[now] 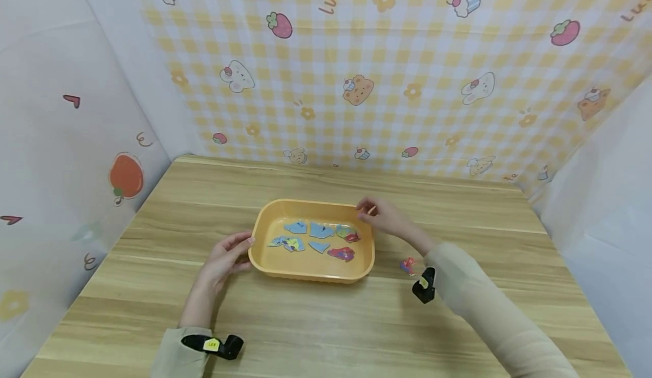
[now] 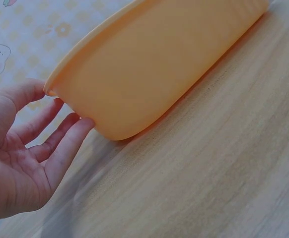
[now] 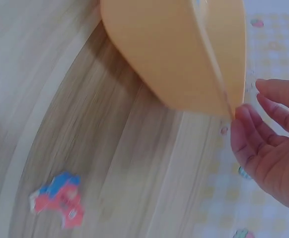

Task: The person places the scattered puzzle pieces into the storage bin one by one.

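Note:
A yellow-orange plastic tray (image 1: 311, 269) stands on the wooden table. Several flat, irregular puzzle-like pieces lie in it: plain light blue ones (image 1: 321, 230), a blue and yellow-green one (image 1: 287, 244) and a red and purple one (image 1: 342, 253). My left hand (image 1: 226, 259) grips the tray's left end, thumb at the rim and fingers against the outer wall. At the far right corner, my right hand (image 1: 383, 218) has curled fingers around the rim; its exact contact is partly hidden. A red and blue piece (image 3: 60, 200) lies on the table, right of the tray.
Wood-grain table (image 1: 326, 327) surrounds the tray. Behind it hangs a yellow checked cloth (image 1: 326, 123) with cartoon prints, and pale cloth (image 1: 61, 157) covers the left side. A black wrist camera (image 1: 424, 286) sits by the right sleeve, near the loose piece.

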Available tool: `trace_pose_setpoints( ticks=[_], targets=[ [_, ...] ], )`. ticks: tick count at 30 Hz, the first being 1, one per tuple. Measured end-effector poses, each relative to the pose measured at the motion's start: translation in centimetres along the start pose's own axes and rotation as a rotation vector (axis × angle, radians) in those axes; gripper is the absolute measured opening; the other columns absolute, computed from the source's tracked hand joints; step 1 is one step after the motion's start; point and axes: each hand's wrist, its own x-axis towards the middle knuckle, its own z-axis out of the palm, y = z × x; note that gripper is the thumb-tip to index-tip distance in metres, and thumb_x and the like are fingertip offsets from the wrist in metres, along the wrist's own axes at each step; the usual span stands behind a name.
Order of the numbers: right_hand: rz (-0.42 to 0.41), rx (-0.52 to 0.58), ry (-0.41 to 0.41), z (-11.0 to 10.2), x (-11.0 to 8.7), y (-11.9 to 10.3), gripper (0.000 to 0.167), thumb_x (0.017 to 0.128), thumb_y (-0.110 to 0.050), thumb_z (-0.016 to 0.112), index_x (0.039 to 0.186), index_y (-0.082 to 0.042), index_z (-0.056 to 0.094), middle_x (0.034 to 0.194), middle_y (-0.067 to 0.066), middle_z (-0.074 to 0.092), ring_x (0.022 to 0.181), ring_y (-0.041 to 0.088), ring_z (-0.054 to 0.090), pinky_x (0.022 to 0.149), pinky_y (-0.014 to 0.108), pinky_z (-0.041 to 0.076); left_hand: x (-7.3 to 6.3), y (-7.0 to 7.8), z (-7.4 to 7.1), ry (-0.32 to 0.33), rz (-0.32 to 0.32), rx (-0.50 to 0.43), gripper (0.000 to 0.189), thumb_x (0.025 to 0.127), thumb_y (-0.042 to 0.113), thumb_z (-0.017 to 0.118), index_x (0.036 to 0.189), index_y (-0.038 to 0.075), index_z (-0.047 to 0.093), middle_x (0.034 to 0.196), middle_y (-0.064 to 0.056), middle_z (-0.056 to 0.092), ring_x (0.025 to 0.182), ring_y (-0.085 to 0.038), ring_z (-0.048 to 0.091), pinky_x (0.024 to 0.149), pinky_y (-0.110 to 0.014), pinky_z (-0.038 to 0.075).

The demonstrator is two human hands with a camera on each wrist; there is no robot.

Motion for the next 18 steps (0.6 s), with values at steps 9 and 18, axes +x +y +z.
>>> trace_pose_setpoints(
  ticks=[9,18],
  targets=[
    [0.121,-0.034,0.027,-1.8,-2.4,2.2,0.028,0.091,-0.011,0.054,0.112,0.007,0.053,0.104,0.023,0.058,0.092,0.032,0.058,0.076,0.038,0.054,0.0,0.1,-0.1,-0.006,0.003,0.012,0.057,0.089,0.033,0.057,0.133,0.002,0.04,0.106,0.008,0.057,0.086,-0.002,0.059,0.069,-0.02,0.056],
    [0.164,-0.067,-0.115,-2.5,-5.7,5.2,0.043,0.088,-0.026,0.06,0.114,0.007,0.051,0.11,0.026,0.054,0.099,0.035,0.056,0.085,0.044,0.052,-0.3,0.3,0.0,0.0,0.006,0.016,0.056,0.089,0.033,0.059,0.131,0.0,0.042,0.102,0.009,0.057,0.085,-0.002,0.059,0.07,-0.021,0.056]
  ],
)
